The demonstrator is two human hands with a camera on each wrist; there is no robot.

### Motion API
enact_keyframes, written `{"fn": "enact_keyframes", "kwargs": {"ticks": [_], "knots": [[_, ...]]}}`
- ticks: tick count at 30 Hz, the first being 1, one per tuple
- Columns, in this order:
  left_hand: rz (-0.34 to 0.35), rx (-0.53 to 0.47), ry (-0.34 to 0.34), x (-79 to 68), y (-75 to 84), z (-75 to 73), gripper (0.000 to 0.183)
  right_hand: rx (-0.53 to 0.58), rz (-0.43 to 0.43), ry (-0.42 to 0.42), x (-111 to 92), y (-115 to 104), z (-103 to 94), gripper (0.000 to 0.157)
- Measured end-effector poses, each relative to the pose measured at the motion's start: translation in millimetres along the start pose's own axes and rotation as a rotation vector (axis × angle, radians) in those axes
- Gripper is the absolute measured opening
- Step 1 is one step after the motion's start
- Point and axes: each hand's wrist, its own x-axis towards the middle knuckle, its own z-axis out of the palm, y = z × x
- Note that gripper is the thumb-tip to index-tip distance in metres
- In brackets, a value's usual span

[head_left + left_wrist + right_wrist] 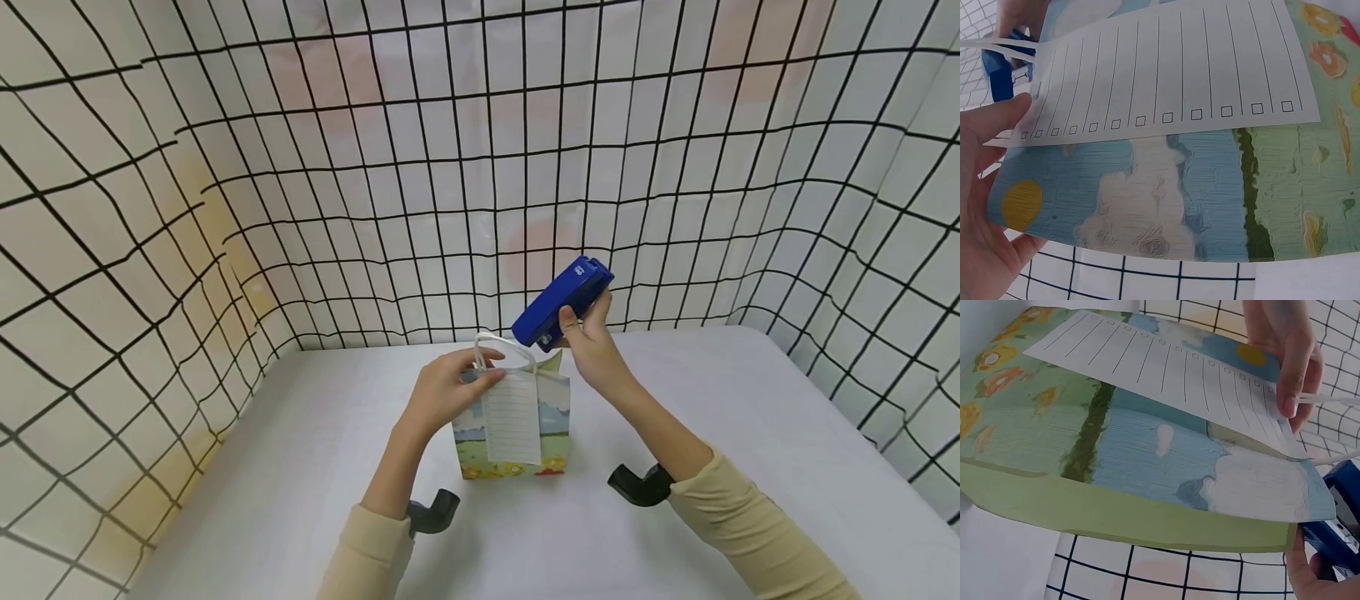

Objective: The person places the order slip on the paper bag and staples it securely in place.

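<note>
A paper gift bag (555,417) painted with sky, grass and flowers stands upright on the table, white cord handles (491,337) rising from its top. Over its front hangs a white checklist slip (513,421), lined and edged with small boxes. My left hand (450,387) pinches the top of the slip together with the bag's rim, thumb in front. My right hand (595,350) grips a blue stapler (562,300), tilted, just above the bag's right top corner. In the right wrist view the stapler (1335,534) is partly cut off beside the bag's rim.
The white table (300,450) carries the bag. Black wire mesh (450,167) encloses the back and both sides, with white sheeting behind it. A black curved mount (433,512) sits at the left wrist, another (641,486) at the right.
</note>
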Motion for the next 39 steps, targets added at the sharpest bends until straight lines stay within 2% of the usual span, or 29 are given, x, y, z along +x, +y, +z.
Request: {"fn": "enact_keyframes", "kwargs": {"ticks": [3,7,14,22,30,34,39], "knots": [[-0.005,-0.003,-0.006,-0.4,-1.1,0.1,0.027,0.042,-0.026,0.040,-1,0,-4.3,0.063],[-0.004,-0.005,0.006,-0.7,-3.7,0.8,0.031,0.063,-0.034,0.143,-5,-2,-10.1,0.066],[-0.019,-0.055,0.051,-1.8,-5.7,0.8,0.036,0.016,-0.056,0.304,-13,-8,-15.8,0.063],[-0.007,-0.086,0.081,-2.3,-8.0,0.6,0.037,-0.029,-0.017,0.404,-24,-9,-21.1,0.047],[-0.006,-0.126,0.108,-7.1,-14.1,2.8,0.035,-0.007,-0.028,0.462,-40,-5,-29.2,0.058],[0.024,-0.134,0.153,-11.9,-19.1,4.5,0.039,-0.053,0.000,0.487,-49,0,-32.9,0.064],[0.100,-0.161,0.286,-20.5,-28.3,6.3,0.038,-0.218,-0.001,0.488,-59,7,-38.7,0.060]]}}
